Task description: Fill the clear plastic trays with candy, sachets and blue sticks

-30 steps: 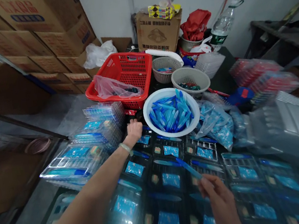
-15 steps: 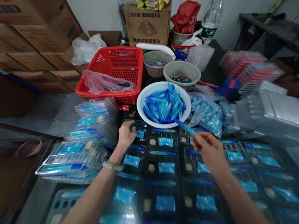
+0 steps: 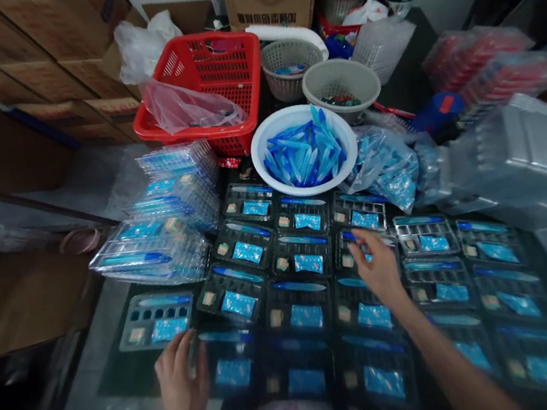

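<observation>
Left hand (image 3: 180, 385) curled round a slim, blurred piece (image 3: 191, 354) at lower left! Right hand (image 3: 377, 269), fingers spread, lands on a plastic tray (image 3: 349, 263) right of centre, with 1 white bowl (image 3: 260, 159) of blue handles (image 3: 304, 154) above!

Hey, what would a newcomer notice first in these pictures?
Rows of black trays with blue cards fill the front of the table, with the left hand and right hand over them. Just beyond, a white bowl piled with translucent blue plastic pieces stands out beside a red plastic basket.
</observation>
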The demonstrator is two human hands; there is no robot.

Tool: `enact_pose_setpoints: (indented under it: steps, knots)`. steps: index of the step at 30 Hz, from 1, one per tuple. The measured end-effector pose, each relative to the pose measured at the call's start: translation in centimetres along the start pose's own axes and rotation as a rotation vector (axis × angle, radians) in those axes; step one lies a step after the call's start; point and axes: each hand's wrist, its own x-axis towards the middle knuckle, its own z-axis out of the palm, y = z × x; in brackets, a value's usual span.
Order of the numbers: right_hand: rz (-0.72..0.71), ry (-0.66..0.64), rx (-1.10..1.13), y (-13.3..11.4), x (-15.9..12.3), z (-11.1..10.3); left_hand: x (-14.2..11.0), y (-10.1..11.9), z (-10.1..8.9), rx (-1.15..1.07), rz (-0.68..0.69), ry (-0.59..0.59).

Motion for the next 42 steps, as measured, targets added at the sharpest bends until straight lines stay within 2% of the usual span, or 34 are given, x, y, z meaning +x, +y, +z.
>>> enact_pose_setpoints:
  steps: [3, 6, 10, 15, 19, 24, 27, 30, 32, 36, 39, 42]
  knots:
    - [-0.031, -0.115, -0.071, 0.9, -5.9, 1.8, -3.2, -1.7, 0.0, 0.062, 0.106, -0.057]
    - [-0.084, -0.200, -0.130, 0.3, -10.1, 3.2, -4.6, -2.1, 0.3, 0.089, 0.181, -0.106]
    - [-0.156, -0.316, -0.183, -1.0, -14.3, 3.8, -5.2, -1.9, 0.8, 0.119, 0.211, -0.152]
    - [-0.181, -0.329, -0.205, -0.6, -18.1, 3.4, -5.6, -1.9, 1.2, 0.131, 0.228, -0.189]
    - [-0.133, -0.228, -0.237, 1.1, -18.5, 2.6, -5.5, -2.0, 1.6, 0.142, 0.235, -0.185]
    - [-0.142, -0.078, -0.257, 2.6, -16.6, 1.3, -5.3, -2.4, 1.6, 0.168, 0.238, -0.170]
    - [-0.242, -0.090, -0.235, 2.4, -16.0, 1.2, -5.1, -2.2, 1.4, 0.154, 0.222, -0.145]
    - [-0.345, -0.164, -0.221, 1.3, -16.3, 1.5, -4.6, -0.8, 1.0, 0.105, 0.242, -0.084]
    - [-0.414, -0.212, -0.236, 0.5, -16.6, 1.9, -4.1, 0.9, 0.9, 0.054, 0.300, -0.052]
    - [-0.553, -0.236, -0.287, -0.4, -17.2, 2.7, -2.4, 4.7, 1.4, -0.067, 0.513, -0.084]
    - [-0.618, -0.195, -0.331, -0.5, -17.6, 3.5, -0.4, 6.6, 2.4, -0.053, 0.635, -0.113]
    - [-0.645, -0.129, -0.386, -0.4, -18.1, 4.9, 1.7, 7.6, 3.4, -0.026, 0.781, -0.159]
